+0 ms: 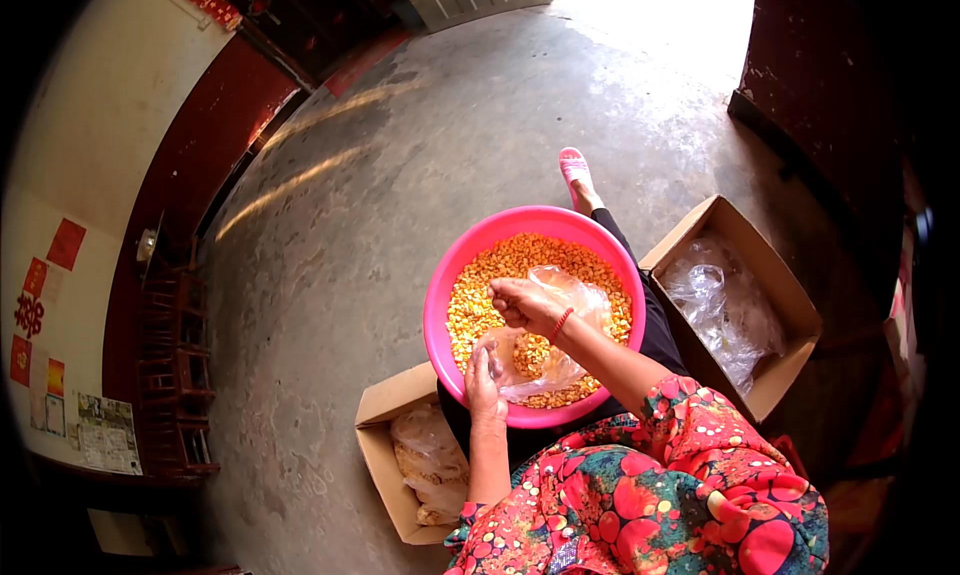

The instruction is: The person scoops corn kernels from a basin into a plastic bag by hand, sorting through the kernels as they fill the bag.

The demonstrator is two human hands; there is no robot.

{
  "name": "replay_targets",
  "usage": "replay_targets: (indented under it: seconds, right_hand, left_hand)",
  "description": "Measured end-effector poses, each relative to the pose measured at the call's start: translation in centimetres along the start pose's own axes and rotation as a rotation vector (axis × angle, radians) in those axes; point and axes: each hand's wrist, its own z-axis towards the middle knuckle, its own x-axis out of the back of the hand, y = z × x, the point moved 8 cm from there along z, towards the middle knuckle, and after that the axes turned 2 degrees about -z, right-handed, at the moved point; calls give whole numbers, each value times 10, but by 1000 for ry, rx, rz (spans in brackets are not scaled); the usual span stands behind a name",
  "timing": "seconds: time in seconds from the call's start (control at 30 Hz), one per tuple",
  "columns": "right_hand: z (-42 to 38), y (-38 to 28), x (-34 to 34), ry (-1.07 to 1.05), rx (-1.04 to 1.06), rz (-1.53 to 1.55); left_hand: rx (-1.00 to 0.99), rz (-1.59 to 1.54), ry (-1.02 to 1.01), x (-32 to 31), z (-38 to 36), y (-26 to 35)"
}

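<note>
A pink tub rests on my lap, filled with loose yellow-orange pieces that look like corn kernels. Over it lies a clear plastic bag with some of the pieces inside its lower part. My left hand grips the bag's left edge at the tub's near-left rim. Above the middle of the tub, my right hand is closed, fingers pinched together; what they hold, if anything, is hidden. More of the bag's thin plastic shows beneath my right wrist.
On my right stands an open cardboard box with crumpled clear plastic bags. Another cardboard box on my left holds filled bags. Wooden stools line the left wall. My foot in a pink slipper extends beyond the tub.
</note>
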Motion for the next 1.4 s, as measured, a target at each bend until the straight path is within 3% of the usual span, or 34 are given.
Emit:
replay_targets:
  seconds: [0.13,0.27,0.37,0.6,0.67,0.97,1.1,1.17,1.3,1.4]
  right_hand:
    - [-39,36,-23,-139,-151,19]
    - [-51,70,-2,-33,-195,-50]
    - [-45,79,25,210,-97,-100]
    - [-48,60,17,192,63,-253]
    - [-52,50,16,232,206,-441]
    - [-72,29,-4,178,472,-882]
    - [-72,30,-11,109,447,-815]
    - [-70,34,-15,12,421,-626]
    - [-67,14,-31,-15,444,-554]
    - [-54,-14,-32,64,482,-545]
  left_hand:
    - [-142,13,79,2,2,8]
    - [-151,-97,145,-5,-2,10]
    - [-70,-51,113,4,1,4]
    - [-75,-45,65,-1,-1,6]
    - [-73,-52,68,-1,0,6]
    - [-88,-75,20,-2,2,4]
    - [-59,-41,17,3,1,5]
    - [-87,-18,66,0,-1,7]
    - [-167,-6,77,-5,-1,11]
    - [-81,69,42,-3,-7,12]
